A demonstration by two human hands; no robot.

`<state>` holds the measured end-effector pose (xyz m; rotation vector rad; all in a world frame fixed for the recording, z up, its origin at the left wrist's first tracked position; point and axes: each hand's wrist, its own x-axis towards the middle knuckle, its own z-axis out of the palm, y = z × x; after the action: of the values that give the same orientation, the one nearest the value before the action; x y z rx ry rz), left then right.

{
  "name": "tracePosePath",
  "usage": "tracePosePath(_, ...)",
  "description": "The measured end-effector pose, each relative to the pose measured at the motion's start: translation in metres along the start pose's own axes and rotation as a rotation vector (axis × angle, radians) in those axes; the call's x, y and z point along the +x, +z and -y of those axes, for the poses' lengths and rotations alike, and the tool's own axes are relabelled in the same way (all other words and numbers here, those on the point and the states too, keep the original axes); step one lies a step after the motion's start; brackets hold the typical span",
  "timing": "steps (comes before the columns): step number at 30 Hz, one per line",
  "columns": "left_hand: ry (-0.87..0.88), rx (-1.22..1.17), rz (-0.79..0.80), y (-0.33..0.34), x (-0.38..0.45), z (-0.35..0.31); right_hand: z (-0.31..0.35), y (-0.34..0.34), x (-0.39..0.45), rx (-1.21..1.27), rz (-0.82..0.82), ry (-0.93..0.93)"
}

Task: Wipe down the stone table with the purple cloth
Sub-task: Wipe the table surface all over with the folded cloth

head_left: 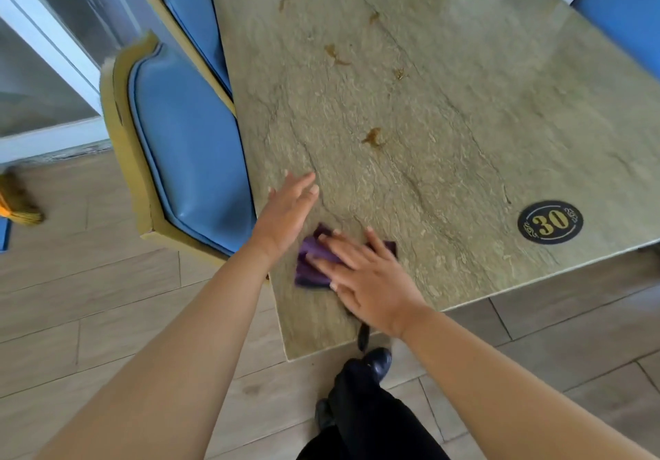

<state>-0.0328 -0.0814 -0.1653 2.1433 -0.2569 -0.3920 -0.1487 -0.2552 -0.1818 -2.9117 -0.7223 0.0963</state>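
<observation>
A greenish-grey stone table [446, 120] fills the middle and right of the view. The purple cloth [312, 263] lies flat near the table's near left corner. My right hand [364, 277] presses on the cloth with straight, spread fingers and hides most of it. Just left of the cloth, my left hand [287, 213] lies flat near the table's left edge, fingers straight and pointing away from me. Several brown smears [373, 137] mark the stone further along the table, beyond both hands.
A round black badge with a gold "30" [550, 222] sits near the table's near right edge. Two blue padded chairs with gold frames [185, 152] stand tight against the left side. More blue seats [625, 9] are at the far right. A broom [18, 202] lies on the wood floor at left.
</observation>
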Motion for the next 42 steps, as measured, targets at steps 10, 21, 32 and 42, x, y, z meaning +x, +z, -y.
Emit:
tracePosePath(10,0.185,0.652,-0.1,-0.025,0.119,0.018,-0.131,-0.023,0.133,0.069,-0.115,1.0)
tracePosePath(21,0.239,0.315,-0.165,-0.029,0.114,0.017,-0.139,-0.035,0.144,0.007,0.086,-0.087)
tracePosePath(32,0.233,0.282,-0.191,-0.027,0.114,0.016,-0.098,-0.024,0.181,0.085,-0.105,0.656)
tracePosePath(42,-0.007,0.643,0.122,-0.022,0.125,-0.002,-0.04,-0.006,0.071,0.066,-0.158,0.782)
